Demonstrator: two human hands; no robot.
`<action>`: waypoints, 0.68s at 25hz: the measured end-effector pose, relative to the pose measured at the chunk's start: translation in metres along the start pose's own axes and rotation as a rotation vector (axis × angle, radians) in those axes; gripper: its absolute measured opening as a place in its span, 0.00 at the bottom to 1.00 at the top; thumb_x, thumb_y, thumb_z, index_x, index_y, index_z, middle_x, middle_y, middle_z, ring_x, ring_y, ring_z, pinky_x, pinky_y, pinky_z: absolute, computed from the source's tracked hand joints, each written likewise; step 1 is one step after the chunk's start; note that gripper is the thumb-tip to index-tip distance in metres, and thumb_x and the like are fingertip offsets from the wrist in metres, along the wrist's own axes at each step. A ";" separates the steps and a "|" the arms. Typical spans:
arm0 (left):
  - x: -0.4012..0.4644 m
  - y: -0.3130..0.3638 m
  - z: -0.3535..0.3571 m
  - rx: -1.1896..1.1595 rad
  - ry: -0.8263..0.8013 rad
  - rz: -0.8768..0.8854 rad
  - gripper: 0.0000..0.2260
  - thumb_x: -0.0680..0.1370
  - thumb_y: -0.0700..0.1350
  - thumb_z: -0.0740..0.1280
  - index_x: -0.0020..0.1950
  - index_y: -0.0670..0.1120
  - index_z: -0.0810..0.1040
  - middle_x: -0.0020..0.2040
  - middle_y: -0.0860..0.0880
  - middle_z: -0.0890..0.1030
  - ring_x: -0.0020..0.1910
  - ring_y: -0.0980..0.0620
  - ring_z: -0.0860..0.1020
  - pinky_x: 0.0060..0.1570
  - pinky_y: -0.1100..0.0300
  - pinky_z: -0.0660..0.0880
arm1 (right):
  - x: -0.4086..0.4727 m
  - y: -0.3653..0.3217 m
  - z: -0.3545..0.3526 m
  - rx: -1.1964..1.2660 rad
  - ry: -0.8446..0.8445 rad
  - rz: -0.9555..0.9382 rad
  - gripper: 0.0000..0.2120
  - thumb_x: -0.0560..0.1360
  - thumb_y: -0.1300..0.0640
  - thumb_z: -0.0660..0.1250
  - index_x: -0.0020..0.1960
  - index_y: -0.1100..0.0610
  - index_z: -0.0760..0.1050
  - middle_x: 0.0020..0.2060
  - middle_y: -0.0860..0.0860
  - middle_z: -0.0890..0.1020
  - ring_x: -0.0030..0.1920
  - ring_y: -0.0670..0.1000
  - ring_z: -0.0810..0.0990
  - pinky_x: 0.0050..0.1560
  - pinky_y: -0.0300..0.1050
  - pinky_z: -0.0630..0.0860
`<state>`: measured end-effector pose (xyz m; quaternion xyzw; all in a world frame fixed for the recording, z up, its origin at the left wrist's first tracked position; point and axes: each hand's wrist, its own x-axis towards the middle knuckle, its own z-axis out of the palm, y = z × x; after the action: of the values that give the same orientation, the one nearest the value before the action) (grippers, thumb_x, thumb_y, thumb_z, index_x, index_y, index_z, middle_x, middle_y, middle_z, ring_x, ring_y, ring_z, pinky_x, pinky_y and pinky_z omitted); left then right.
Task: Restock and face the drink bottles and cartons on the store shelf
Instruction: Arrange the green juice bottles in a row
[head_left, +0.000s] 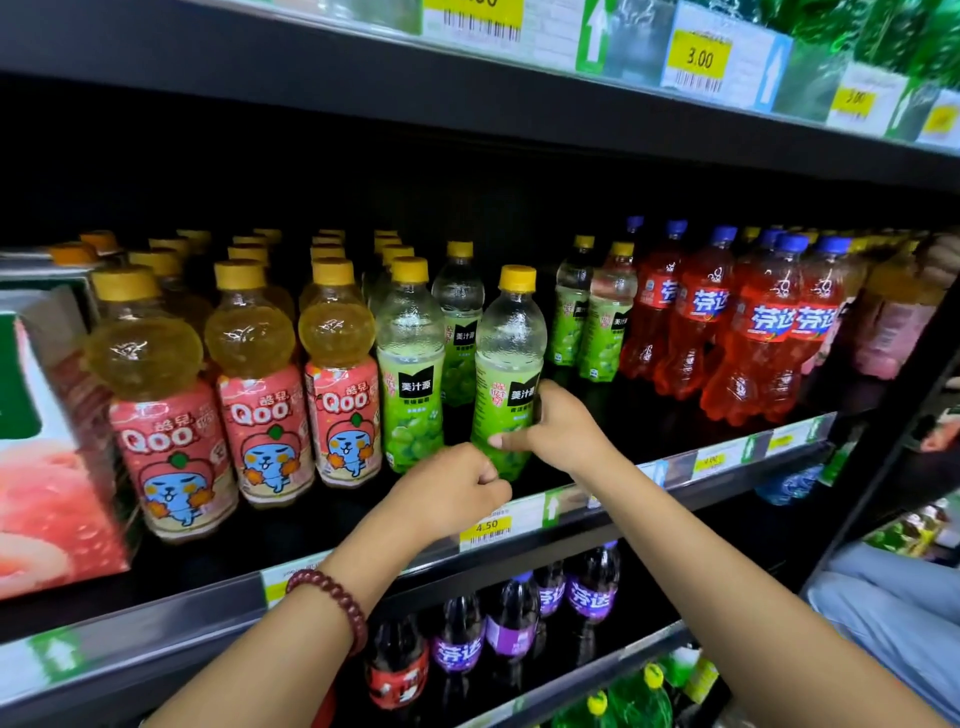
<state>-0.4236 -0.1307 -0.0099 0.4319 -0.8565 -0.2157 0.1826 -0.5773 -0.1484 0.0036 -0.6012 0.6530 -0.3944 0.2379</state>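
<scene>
A green grape-juice bottle (508, 358) with a yellow cap stands near the front edge of the middle shelf (727, 460). My right hand (553, 428) grips its lower label from the right, thumb across the front. My left hand (452, 491) is curled in a fist at the bottle's base, touching it from the front left; whether it holds anything is hidden. More green grape bottles (410, 364) stand to the left and behind. Pink-labelled Qoo bottles (260, 384) fill the left rows. Red soda bottles (753, 332) fill the right rows.
A pink carton (47, 467) stands at the far left of the shelf. Purple and dark soda bottles (519, 623) sit on the shelf below. Price tags (485, 527) line the shelf edges. Another person's light trousers (893, 613) show at the lower right.
</scene>
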 end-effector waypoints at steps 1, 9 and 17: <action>0.000 0.000 0.000 -0.005 0.000 0.000 0.23 0.75 0.43 0.63 0.22 0.46 0.58 0.22 0.51 0.59 0.24 0.51 0.59 0.30 0.57 0.57 | 0.007 0.001 0.004 0.020 0.005 0.003 0.30 0.58 0.59 0.81 0.55 0.60 0.72 0.52 0.56 0.82 0.54 0.55 0.80 0.58 0.55 0.76; 0.002 -0.002 0.001 -0.023 -0.014 0.002 0.24 0.76 0.43 0.63 0.22 0.45 0.58 0.20 0.51 0.58 0.21 0.54 0.58 0.28 0.58 0.57 | 0.047 -0.010 0.025 0.012 0.061 0.004 0.28 0.60 0.60 0.81 0.56 0.61 0.74 0.54 0.55 0.82 0.55 0.54 0.80 0.56 0.47 0.77; 0.003 -0.004 0.002 -0.031 -0.025 0.028 0.24 0.77 0.45 0.63 0.24 0.44 0.57 0.21 0.51 0.57 0.21 0.54 0.58 0.28 0.56 0.56 | 0.081 -0.011 0.037 -0.019 0.070 -0.003 0.29 0.60 0.59 0.81 0.57 0.62 0.73 0.55 0.56 0.82 0.56 0.55 0.80 0.58 0.49 0.76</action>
<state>-0.4239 -0.1344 -0.0133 0.4142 -0.8612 -0.2319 0.1815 -0.5553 -0.2354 0.0042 -0.5902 0.6638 -0.4094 0.2084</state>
